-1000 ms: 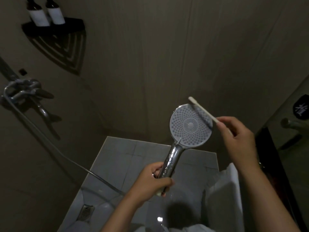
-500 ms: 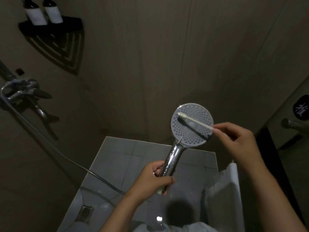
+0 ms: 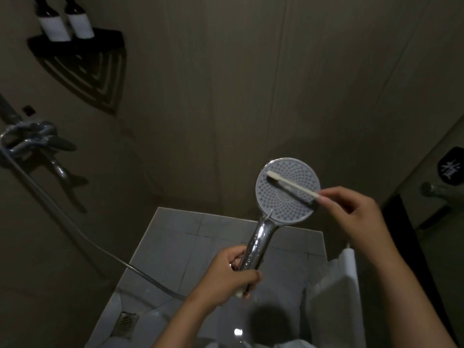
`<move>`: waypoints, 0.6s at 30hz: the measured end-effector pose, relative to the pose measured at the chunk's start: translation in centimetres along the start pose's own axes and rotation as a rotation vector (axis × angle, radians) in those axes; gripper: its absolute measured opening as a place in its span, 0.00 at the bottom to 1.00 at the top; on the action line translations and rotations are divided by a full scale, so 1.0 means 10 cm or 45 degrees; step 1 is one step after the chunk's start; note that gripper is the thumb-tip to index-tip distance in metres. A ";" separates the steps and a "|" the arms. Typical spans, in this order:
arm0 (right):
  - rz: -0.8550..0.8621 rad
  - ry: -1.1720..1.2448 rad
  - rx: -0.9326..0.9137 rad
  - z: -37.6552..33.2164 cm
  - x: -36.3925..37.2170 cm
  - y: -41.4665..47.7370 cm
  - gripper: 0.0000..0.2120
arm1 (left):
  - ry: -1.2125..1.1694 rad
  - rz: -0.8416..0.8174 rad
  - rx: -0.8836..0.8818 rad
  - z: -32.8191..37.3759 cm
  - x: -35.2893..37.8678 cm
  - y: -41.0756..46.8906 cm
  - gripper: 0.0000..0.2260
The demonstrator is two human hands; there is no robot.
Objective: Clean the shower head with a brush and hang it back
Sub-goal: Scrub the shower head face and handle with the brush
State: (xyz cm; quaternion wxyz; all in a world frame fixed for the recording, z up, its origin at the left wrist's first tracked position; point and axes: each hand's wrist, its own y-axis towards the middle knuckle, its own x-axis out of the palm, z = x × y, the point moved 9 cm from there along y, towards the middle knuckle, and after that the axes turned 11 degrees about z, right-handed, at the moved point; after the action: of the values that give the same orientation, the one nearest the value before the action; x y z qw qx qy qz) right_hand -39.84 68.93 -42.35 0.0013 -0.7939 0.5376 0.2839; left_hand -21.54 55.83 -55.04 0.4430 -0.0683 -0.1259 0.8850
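The left hand grip wraps the shower head handle below its face, while the right hand pinches the brush laid across the nozzles.

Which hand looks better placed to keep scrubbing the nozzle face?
The right hand: it pinches the brush, whose tip lies on the shower head face. The left hand is wrapped around the chrome handle, steadying it.

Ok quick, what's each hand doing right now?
Left hand: closed around the chrome handle of the shower head.
Right hand: fingers pinched shut on the white brush, whose head lies on the nozzle face.
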 end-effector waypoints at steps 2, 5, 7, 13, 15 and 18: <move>0.146 -0.182 0.046 0.11 -0.05 0.03 0.05 | -0.001 -0.011 -0.003 -0.01 0.01 0.00 0.13; 0.389 -0.344 0.084 0.15 -0.22 0.03 0.07 | 0.030 -0.001 -0.001 -0.05 -0.02 -0.02 0.13; 0.359 -0.108 0.095 0.11 -0.24 0.02 0.05 | 0.041 -0.001 0.011 -0.05 -0.03 -0.04 0.12; 0.089 -0.093 0.158 0.08 -0.14 0.00 0.02 | 0.023 0.010 0.029 0.00 -0.06 -0.04 0.14; 0.229 -0.214 0.209 0.16 -0.24 0.00 0.04 | 0.015 0.012 0.026 -0.02 -0.05 -0.04 0.14; 0.366 -0.180 0.160 0.13 -0.33 -0.02 0.03 | -0.009 0.033 0.028 -0.05 -0.07 -0.06 0.14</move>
State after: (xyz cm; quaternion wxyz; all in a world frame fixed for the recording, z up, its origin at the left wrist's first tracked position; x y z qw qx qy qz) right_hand -41.10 72.22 -42.07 0.0480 -0.6853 0.6610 0.3020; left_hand -20.58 55.68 -55.31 0.4318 -0.0620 -0.1166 0.8923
